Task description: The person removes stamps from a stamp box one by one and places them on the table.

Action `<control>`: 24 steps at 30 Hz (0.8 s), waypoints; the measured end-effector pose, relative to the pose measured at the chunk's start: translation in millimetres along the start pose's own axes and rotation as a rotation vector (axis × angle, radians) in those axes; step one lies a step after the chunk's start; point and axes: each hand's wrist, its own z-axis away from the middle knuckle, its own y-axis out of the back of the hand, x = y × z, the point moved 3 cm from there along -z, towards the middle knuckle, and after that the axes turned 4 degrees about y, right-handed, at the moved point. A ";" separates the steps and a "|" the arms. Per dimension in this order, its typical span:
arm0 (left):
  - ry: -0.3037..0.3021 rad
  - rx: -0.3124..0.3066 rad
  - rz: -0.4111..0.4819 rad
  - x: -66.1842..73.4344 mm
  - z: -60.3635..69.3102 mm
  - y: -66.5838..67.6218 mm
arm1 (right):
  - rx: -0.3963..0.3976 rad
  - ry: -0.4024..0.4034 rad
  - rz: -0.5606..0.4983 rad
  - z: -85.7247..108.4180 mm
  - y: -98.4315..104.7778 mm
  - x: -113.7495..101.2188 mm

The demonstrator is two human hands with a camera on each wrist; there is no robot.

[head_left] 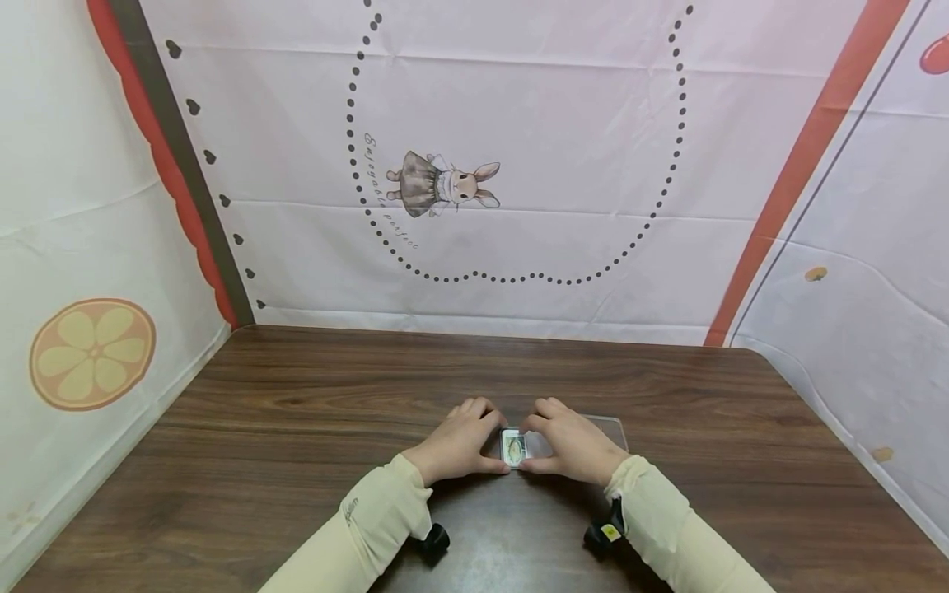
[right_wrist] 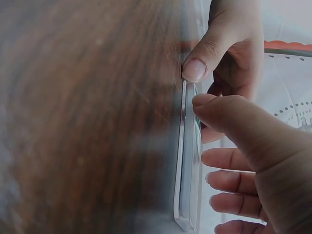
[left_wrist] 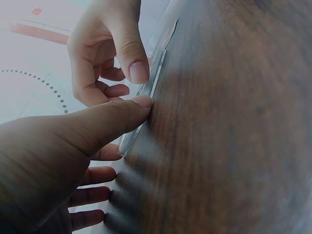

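A flat clear plastic case [head_left: 614, 430] lies on the wooden table, with a small white card bearing a green and yellow print [head_left: 514, 449] at its left end. My left hand [head_left: 461, 441] grips the case's left end, thumb on the near edge and index finger at the far edge. My right hand [head_left: 574, 442] reaches over the case, its thumb and index finger pinching the card at its right side. Seen edge-on in the right wrist view, the case [right_wrist: 181, 170] is thin, and the right thumb [right_wrist: 207, 103] sits just inside its near rim. The remaining fingers partly hide behind the case.
The dark brown wooden table [head_left: 334, 387] stretches around both hands. Behind it hangs a pale printed cloth [head_left: 563, 165] with a rabbit picture, and similar cloth borders the left and right sides. A black wrist camera [head_left: 435, 543] hangs beneath the left sleeve.
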 end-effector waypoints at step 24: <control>0.005 -0.001 0.016 -0.3 -0.6 -0.3 | 0.005 -0.009 -0.032 -2.2 -0.4 -0.4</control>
